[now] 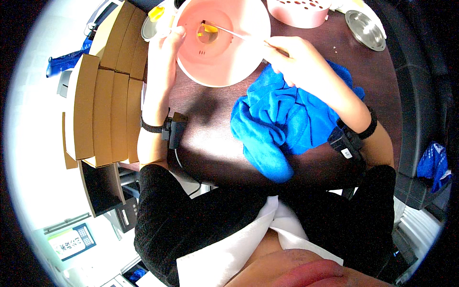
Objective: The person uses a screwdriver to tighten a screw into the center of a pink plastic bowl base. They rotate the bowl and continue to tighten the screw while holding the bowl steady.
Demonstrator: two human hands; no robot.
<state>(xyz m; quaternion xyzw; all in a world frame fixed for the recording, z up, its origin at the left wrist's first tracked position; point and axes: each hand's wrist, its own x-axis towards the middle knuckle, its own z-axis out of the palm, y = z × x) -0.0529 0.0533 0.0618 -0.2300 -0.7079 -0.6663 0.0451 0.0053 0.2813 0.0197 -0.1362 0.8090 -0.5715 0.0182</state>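
Observation:
A large round pink tub with a pale rim is tilted so that I see into it, at the far side of the table. My left hand grips its left rim, the thumb on the edge; glare washes out the other fingers. In my right hand is a thin stick with a dark tip, pinched at its brown end. It reaches over the tub's right rim, and its tip is by a small yellow patch at the tub's middle. I cannot tell whether they touch.
A crumpled blue cloth lies under my right forearm on the dark table. Beyond are a pink holed basket, a steel bowl and a dish with a yellow thing. Cardboard boxes line the left side.

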